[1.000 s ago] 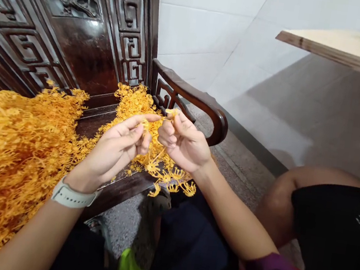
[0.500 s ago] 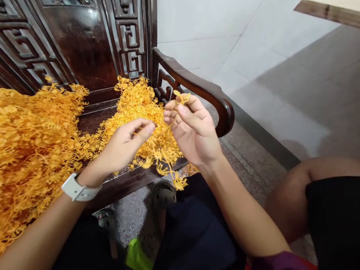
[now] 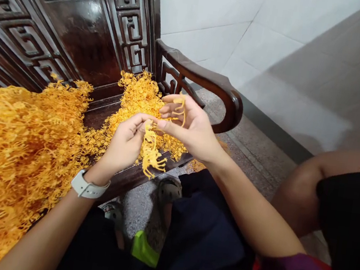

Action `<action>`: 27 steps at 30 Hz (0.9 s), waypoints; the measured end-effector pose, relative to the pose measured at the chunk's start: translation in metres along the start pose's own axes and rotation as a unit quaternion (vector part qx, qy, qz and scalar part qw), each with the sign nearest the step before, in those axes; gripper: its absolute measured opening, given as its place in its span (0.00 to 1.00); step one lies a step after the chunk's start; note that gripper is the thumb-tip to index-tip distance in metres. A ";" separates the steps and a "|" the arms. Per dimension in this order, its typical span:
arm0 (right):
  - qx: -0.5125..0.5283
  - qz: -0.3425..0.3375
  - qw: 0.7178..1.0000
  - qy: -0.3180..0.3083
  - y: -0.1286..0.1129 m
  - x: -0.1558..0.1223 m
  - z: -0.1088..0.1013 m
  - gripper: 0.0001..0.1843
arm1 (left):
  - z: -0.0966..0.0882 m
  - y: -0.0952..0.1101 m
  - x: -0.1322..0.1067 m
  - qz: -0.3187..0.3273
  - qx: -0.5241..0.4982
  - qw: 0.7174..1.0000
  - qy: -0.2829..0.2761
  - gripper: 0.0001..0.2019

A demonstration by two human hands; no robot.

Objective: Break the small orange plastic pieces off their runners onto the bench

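My left hand (image 3: 127, 141), with a pale watch (image 3: 90, 187) at its wrist, pinches the top of a dangling cluster of yellow plastic sprigs (image 3: 151, 153). Its fingertips meet the thumb of my right hand (image 3: 191, 127), so the exact contact there is partly hidden. A thin yellow plastic sprig (image 3: 181, 108) hangs among the curled fingers of my right hand. Behind both hands, a smaller heap of similar orange-yellow sprigs (image 3: 139, 93) lies on the dark wooden bench (image 3: 101, 112). A much larger heap (image 3: 13, 152) spreads along the left.
The bench's carved back (image 3: 86, 37) and curved armrest (image 3: 205, 73) stand beyond the hands, before a pale tiled wall (image 3: 211, 9). Another person's bare knee (image 3: 307, 184) is at the right. Shoes and a bright green object (image 3: 144, 248) are below.
My right hand has come down and left, its thumb now meeting my left fingertips. The dangling cluster now hangs closer beneath my left hand. The view has shifted slightly.
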State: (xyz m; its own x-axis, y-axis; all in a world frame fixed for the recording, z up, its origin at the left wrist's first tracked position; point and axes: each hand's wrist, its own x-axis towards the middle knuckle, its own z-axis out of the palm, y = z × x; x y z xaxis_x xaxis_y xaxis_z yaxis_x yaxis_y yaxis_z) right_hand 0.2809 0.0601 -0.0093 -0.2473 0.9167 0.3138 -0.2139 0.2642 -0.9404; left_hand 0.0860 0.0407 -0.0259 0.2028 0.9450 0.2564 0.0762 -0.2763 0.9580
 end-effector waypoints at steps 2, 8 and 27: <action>-0.005 0.017 0.999 -0.042 0.001 -0.002 0.004 0.27 | 0.003 -0.002 -0.001 -0.007 -0.057 0.998 -0.005 0.18; 0.008 0.053 0.995 -0.088 0.000 -0.002 0.006 0.21 | 0.003 -0.002 -0.002 -0.027 -0.119 0.992 -0.009 0.18; 0.071 0.166 0.977 -0.111 -0.014 -0.007 0.009 0.21 | -0.024 0.004 -0.011 -0.046 -0.105 0.992 -0.051 0.13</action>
State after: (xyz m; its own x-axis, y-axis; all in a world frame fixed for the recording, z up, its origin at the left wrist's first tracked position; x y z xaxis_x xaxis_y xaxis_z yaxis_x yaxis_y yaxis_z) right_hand 0.2770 0.0469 0.0029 -0.5212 0.8529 0.0296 -0.2126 -0.0962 -0.9724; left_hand 0.0610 0.0335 -0.0214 0.3025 0.9391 0.1629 -0.1035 -0.1375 0.9851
